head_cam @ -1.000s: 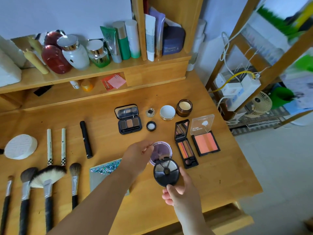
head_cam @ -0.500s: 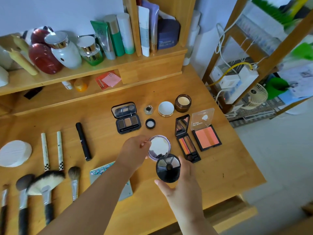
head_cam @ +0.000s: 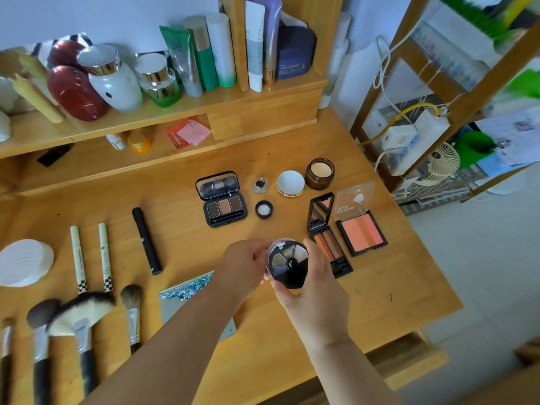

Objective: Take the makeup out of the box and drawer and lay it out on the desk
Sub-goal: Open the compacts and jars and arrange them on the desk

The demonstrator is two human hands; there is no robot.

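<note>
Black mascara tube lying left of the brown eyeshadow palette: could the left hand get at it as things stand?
Probably yes, once freed. The mascara tube lies alone on bare desk, nothing over it, just left of the left hand. But that hand now pinches the round compact with the right hand.

Bare arms, bare hands

You are showing two forearms that are coming up from the lower edge of the head view, both uncovered from the edge of the frame to the fingertips: no sleeve or cuff is showing anywhere along them. You are wearing nothing on your left hand (head_cam: 242,267) or your right hand (head_cam: 314,290): no glove, ring, watch or bracelet is showing at the fingers or wrists. Your nails are looking short and plain where they are showing. Nothing else of your body or clothing is appearing.
</note>
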